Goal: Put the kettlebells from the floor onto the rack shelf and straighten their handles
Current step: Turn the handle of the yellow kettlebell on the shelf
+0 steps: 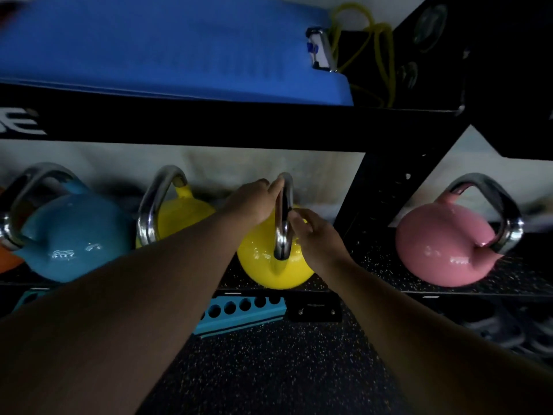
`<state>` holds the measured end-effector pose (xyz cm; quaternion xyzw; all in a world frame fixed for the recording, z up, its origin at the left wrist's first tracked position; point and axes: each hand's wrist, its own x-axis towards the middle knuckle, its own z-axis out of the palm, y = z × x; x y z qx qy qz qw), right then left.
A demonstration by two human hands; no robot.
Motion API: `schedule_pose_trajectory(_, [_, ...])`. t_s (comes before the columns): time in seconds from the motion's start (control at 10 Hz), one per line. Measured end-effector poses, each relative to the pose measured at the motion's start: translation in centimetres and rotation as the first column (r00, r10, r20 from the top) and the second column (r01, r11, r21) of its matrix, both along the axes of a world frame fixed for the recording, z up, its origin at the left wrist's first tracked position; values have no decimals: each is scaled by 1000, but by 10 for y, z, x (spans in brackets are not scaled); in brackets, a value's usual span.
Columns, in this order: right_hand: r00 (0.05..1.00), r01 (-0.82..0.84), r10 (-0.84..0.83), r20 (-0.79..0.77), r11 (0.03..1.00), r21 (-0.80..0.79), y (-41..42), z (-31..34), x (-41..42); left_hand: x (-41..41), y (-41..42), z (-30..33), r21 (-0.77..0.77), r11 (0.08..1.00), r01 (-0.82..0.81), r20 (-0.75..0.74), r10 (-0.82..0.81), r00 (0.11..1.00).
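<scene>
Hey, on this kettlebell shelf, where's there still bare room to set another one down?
The widest bare patch of shelf lies between the yellow kettlebell under both hands and the pink kettlebell, past the black upright. To the left it is crowded: the blue kettlebell and second yellow one sit close together.

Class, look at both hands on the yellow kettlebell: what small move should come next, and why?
Probably release: both the left hand and right hand hold the handle of the yellow kettlebell, which already sits on the shelf with its handle upright.
</scene>
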<state>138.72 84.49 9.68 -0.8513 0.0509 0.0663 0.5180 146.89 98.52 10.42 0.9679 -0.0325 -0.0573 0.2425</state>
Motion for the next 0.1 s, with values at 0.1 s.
schedule_pose_trajectory(0.1, [996,-8,25,90,983,-182,-19,13,-11,-16,6,10,110,994,26,82,-36,996])
